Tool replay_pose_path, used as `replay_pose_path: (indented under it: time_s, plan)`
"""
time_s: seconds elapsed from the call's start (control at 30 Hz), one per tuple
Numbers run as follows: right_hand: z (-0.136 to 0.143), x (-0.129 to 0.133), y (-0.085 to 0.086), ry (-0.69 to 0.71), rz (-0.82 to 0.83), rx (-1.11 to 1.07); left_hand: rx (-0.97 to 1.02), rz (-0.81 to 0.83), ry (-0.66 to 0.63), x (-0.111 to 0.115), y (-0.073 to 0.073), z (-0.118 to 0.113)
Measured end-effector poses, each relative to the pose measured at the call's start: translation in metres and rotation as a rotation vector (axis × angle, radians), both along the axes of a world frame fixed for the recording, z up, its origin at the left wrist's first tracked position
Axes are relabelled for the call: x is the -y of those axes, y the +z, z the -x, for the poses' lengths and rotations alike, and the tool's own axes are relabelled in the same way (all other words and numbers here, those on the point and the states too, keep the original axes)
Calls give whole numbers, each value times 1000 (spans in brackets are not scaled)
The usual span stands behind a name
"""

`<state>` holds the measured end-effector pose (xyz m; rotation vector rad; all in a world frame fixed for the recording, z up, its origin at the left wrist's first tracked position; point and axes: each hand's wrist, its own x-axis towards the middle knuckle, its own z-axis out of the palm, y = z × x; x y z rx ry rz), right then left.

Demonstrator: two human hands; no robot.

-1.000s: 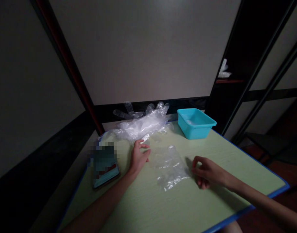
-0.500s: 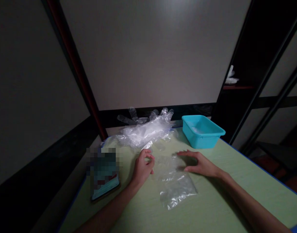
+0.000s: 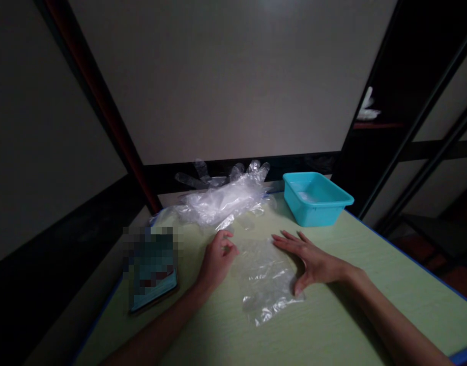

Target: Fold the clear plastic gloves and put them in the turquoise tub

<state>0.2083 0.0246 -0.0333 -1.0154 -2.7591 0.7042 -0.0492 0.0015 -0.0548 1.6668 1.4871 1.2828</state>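
Note:
A thin, clear plastic piece (image 3: 269, 277), like a disposable glove or bag, lies flat on the table between my hands. My right hand (image 3: 310, 256) is open at its right side, fingers spread, with fingertips at the far edge and the thumb on the near right part. At the left edge of the plastic, my left hand (image 3: 218, 256) is closed with curled fingers; whatever may be in the pinch is too small to make out. Just beyond lies a heap of clear disposable plastic gloves (image 3: 222, 201), several glove fingers sticking up at the back.
A turquoise plastic basin (image 3: 319, 211) stands at the back right of the light green table (image 3: 371, 284). Something clear lies inside it. On the left rests a phone or tablet (image 3: 155, 292), partly blurred. A pale cabinet panel (image 3: 237, 86) rises behind the table.
My right hand has spread its fingers and its thumb has come nearer onto the plastic, which looks flatter. My left hand stays curled by the left edge. The view has shifted slightly.

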Motion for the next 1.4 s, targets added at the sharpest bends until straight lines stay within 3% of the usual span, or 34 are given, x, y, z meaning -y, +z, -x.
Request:
replay_pose_path:
  time_s: [0.27, 0.43, 0.7, 1.03, 1.4]
  plan:
    - [-2, 3, -3, -66, -16, 46, -19, -1, -17, 1, 0, 0]
    - [3, 7, -3, -107, -111, 43, -23, 29, 3, 3, 3, -1]
    - [30, 19, -8, -49, -320, 42, -339, -5, 45, 13, 9, -4]
    - [34, 23, -6, -136, -339, 125, -587, 12, 46, 20, 16, -9]
    - [34, 22, -12, -224, -339, 129, -612, 38, 55, 21, 20, -11]
